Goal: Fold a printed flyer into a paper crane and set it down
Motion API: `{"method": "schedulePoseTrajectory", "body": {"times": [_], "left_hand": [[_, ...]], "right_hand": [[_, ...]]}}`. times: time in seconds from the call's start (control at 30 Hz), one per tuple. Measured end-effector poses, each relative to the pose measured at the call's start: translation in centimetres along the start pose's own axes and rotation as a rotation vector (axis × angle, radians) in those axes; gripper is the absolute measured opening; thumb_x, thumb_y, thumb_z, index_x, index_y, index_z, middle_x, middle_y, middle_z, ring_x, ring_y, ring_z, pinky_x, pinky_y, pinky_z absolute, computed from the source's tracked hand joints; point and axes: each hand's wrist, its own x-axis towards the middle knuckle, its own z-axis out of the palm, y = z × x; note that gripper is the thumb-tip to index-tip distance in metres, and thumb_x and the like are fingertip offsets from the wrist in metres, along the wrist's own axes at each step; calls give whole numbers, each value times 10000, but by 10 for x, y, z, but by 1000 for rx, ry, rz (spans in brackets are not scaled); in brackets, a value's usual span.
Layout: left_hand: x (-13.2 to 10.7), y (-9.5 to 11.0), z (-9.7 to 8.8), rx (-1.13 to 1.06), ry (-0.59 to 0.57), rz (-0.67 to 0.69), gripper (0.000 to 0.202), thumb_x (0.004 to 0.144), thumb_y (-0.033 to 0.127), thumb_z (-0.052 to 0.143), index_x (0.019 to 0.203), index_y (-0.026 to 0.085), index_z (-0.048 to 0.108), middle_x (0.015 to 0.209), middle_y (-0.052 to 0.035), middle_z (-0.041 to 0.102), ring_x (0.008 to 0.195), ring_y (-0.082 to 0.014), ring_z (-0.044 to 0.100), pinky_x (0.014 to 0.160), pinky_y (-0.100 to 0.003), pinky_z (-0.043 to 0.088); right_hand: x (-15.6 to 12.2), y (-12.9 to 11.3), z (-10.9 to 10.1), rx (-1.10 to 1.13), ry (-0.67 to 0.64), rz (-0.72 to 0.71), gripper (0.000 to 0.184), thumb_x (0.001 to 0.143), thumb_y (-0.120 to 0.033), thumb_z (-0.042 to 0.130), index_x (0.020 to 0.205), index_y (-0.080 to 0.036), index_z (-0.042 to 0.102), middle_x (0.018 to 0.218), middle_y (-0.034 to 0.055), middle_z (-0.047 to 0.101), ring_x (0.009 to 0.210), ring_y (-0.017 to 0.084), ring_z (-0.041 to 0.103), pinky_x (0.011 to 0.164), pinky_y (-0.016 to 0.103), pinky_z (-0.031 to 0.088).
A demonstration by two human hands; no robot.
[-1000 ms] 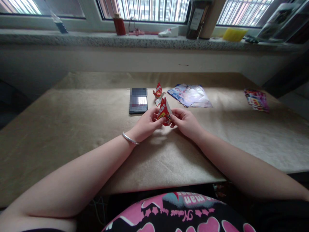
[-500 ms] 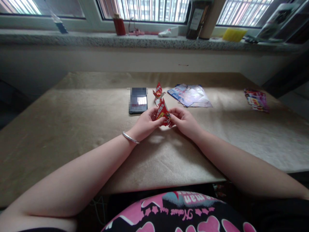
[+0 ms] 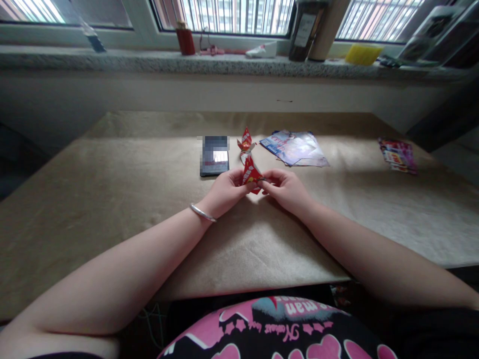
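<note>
Between my two hands, just above the table, is a piece of red printed paper (image 3: 250, 171) folded to a point at its top. My left hand (image 3: 232, 187) pinches its left side, thumb in front. From the right, my right hand (image 3: 280, 185) grips its lower right edge between thumb and fingers. Right behind it stands another folded red paper piece (image 3: 246, 141) with pointed, flared flaps. A dark tablet or phone (image 3: 214, 156), partly blurred out, lies to the left of the folded pieces. The fingers hide the bottom of the held paper.
Blue and white printed sheets (image 3: 295, 148) lie behind my right hand. Farther right is a small stack of red and purple printed packets (image 3: 397, 155). The tan table (image 3: 112, 209) meets a wall below a stone windowsill (image 3: 142, 62) holding a red container (image 3: 185, 41) and a yellow block (image 3: 362, 54).
The held red paper's lower part has been bent or turned, so less of its printed front shows. My right thumb has shifted slightly up and left on it.
</note>
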Motion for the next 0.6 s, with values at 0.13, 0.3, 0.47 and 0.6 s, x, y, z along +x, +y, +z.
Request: {"method": "schedulePoseTrajectory", "body": {"times": [0.13,0.3,0.47,0.6], "left_hand": [[-1,1,1,28,1,-6,380,686,323,765,953,93,623,891,-61,679,797,-149,653,781,-305,540],[-1,1,1,37,-2,5,371,679,322,766,937,96,623,897,-60,679,799,-145,650,781,-300,539],[1,0,0,65,-13,-11,321,674,292,758,904,101,642,862,-55,692,776,-156,659,776,-319,543],[1,0,-2,138,-33,19,287,750,222,667,1013,115,624,940,-68,695,825,-160,666,795,-313,533]], "right_hand": [[1,2,1,47,23,4,218,683,-314,676,827,-191,567,711,-16,657,598,107,600,582,255,460],[1,2,2,42,18,2,213,680,-310,659,817,-199,540,693,-25,640,599,107,588,574,251,444],[1,4,1,5,7,-2,230,689,-324,647,832,-206,510,654,-42,588,567,99,550,537,241,424],[4,8,-4,-41,0,2,255,695,-339,656,846,-211,495,669,-40,575,563,102,544,533,245,422]]}}
